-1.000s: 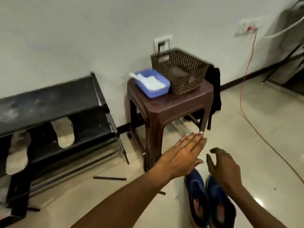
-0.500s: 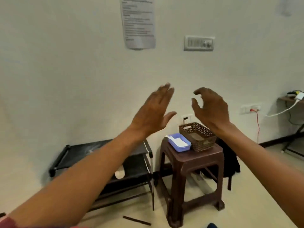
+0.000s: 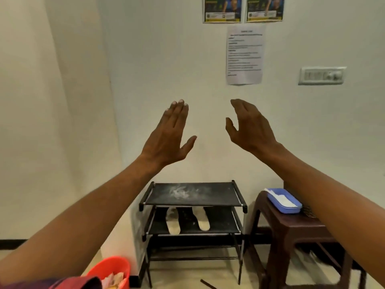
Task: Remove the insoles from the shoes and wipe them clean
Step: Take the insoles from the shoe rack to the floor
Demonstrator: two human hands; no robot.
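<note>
1. two bare hands are raised in front of the wall, apart from each other and touching nothing.
2. left hand (image 3: 166, 138) sits at 9 o'clock of the view's centre, its back to the camera. its fingers (image 3: 177, 115) are straight and close together, the thumb is spread wide toward 3 o'clock, and it holds nothing.
3. right hand (image 3: 248, 130) sits at 3 o'clock of centre. its fingers (image 3: 242, 107) are loosely bent and relaxed, with the thumb apart from them, and it also holds nothing.
4. two pale insoles lie side by side on the lower shelf of the black shoe rack (image 3: 191, 195) at 6 o'clock. the left insole (image 3: 173, 223) and the right insole (image 3: 203, 221) are a little apart, with their far ends hidden under the top shelf.
5. the rack's top shelf has a whitish dusty smear in its middle.
6. a brown stool (image 3: 291, 226) stands just beside the rack at 4 o'clock. a blue tray (image 3: 279, 205) on its top holds something white (image 3: 286, 202), but i cannot tell whether that is cloth or tissue.
7. an orange bucket (image 3: 112, 265) sits on the floor at 7 o'clock with some light scraps inside. a red sleeve (image 3: 79, 283) edges the frame beside it.
8. a printed notice (image 3: 244, 55) hangs on the wall at 1 o'clock. a switch panel (image 3: 321, 75) is at 2 o'clock.
</note>
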